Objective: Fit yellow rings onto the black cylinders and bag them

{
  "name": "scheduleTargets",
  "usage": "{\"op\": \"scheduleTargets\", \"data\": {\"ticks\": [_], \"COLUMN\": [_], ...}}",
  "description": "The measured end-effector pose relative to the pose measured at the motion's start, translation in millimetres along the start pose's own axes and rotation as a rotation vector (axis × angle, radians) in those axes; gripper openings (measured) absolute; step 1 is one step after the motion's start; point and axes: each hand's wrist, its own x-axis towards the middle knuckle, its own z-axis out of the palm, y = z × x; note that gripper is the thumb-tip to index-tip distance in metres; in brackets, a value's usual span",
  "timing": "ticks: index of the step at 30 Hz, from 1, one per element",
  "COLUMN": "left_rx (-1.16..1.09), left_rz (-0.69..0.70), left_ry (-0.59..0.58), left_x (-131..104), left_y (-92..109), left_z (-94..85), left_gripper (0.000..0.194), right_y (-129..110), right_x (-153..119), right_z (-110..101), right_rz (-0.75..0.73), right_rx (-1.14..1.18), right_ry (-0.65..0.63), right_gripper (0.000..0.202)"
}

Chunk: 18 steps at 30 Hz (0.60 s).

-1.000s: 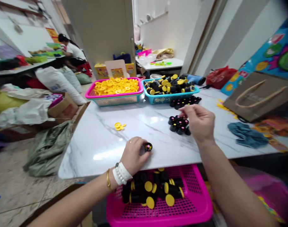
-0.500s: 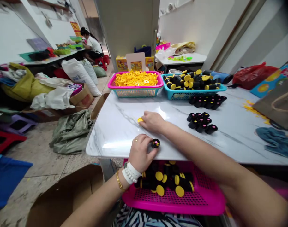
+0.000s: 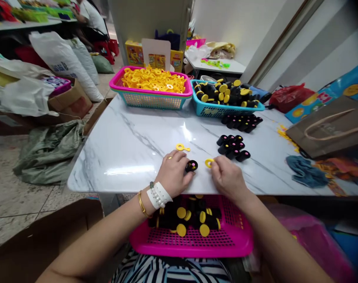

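Observation:
My left hand (image 3: 173, 173) is wrapped round a black cylinder (image 3: 191, 166), whose open end shows pink and yellow bits. To its right, my right hand (image 3: 228, 175) pinches a yellow ring piece (image 3: 209, 162) just above the marble-patterned table (image 3: 132, 145). Another yellow ring piece (image 3: 180, 147) lies on the table beyond my left fingers. Black cylinders (image 3: 232, 147) stand in a close group to the right, with a second group (image 3: 242, 122) behind them. Below the table edge, a pink basket (image 3: 190, 249) holds black cylinders with yellow caps.
At the back are a pink basket (image 3: 114, 81) heaped with yellow ring pieces and a blue basket (image 3: 214, 112) of capped cylinders. A paper bag (image 3: 332, 129) and blue cloth (image 3: 305, 171) lie right. Sacks (image 3: 65, 59) and a seated person (image 3: 92, 19) are at the left.
My right hand has moved right and nearer, now beside the black cylinder with a yellow ring piece. A yellow ring piece now shows on the table beyond my left hand. The view has shifted.

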Motion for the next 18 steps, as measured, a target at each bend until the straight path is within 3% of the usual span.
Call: {"op": "scheduleTargets", "data": {"ticks": [2, 5, 11, 15, 18], "left_rx": [-0.023, -0.107, -0.147, -0.135, -0.129], "left_rz": [0.001, -0.023, -0.123, -0.143, -0.135], "left_ry": [0.008, 0.041, -0.005, -0.039, -0.061], "left_x": [0, -3, -3, -3, -4], "left_y": [1, 5, 10, 10, 11], "left_z": [1.8, 1.2, -3.0, -2.3, -2.7], "left_gripper": [0.035, 0.045, 0.028, 0.024, 0.019], "right_y": [6, 9, -13, -24, -25], "right_x": [1, 6, 17, 21, 21], "right_z": [-5, -15, -33, -26, -18], "right_rz": [0.182, 0.244, 0.340, 0.188, 0.297], "right_rx": [0.177, 0.328, 0.735, 0.528, 0.603], "right_ry": [-0.063, -0.197, -0.600, -0.463, -0.497], "right_gripper": [0.025, 0.023, 0.041, 0.038, 0.039]}}
